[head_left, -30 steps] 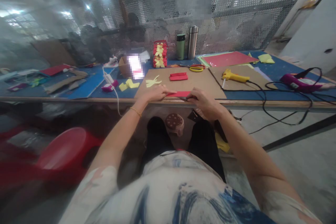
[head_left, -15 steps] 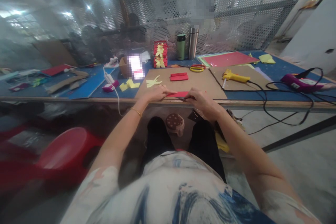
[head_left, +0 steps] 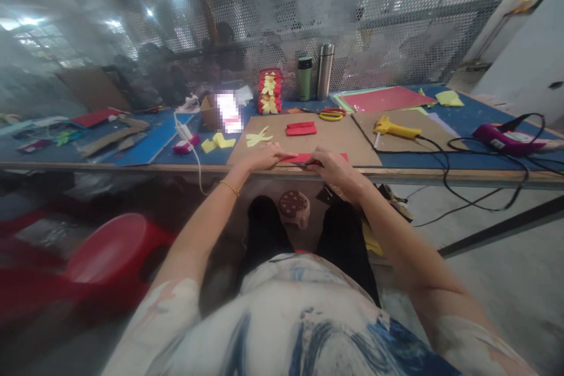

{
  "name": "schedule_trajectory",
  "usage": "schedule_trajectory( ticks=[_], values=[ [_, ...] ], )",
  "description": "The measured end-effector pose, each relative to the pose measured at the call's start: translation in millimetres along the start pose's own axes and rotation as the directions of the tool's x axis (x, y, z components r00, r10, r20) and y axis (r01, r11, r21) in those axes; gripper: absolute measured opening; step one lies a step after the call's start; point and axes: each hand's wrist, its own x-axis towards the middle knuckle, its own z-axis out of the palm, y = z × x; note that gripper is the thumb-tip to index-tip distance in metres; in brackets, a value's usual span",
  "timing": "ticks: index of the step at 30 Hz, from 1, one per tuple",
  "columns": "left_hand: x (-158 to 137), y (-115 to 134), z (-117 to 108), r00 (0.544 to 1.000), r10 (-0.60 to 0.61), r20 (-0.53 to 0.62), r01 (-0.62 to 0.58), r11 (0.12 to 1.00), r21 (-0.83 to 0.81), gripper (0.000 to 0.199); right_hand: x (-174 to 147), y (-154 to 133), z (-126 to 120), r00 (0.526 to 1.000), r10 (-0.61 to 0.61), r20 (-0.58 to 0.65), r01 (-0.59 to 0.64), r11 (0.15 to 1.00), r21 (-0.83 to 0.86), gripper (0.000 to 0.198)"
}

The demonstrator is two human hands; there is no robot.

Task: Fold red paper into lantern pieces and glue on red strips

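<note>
The red strip runs left-right; L hand, fingers stretched, grips nothing, touches left end; R hand, curled over right part, pinches thin dark item.

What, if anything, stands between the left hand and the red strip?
Nothing visible does. The left hand rests at the left end of the red strip; the right hand covers part of it farther right.

Red strip looks matt, paper-like. Board beneath: matt brown cardboard. Tall flask: smooth, shiny metal.
</note>
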Motion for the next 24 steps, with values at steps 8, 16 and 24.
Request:
schedule_trajectory(
  ticks=[8,16,24],
  values=[
    [-0.9,-1.6,-7.1,0.999,0.027,0.021,-0.027,1.0,-0.009,0.05,-3.7,-4.3,-1.8,0.999,0.032,-0.005,-0.032,0.999,0.024,0.014],
    [-8.4,-13.3,-23.5,0.989,0.015,0.15,0.01,0.986,-0.168,0.053,-1.8,-6.5,-3.2,0.998,0.062,0.022,-0.063,0.998,0.022,0.014],
    [-7.4,-11.8,-22.9,0.985,-0.023,0.172,0.061,0.973,-0.222,0.049,6.7,-9.2,-0.1,0.997,0.06,0.05,-0.06,0.998,-0.002,0.014]
  ],
)
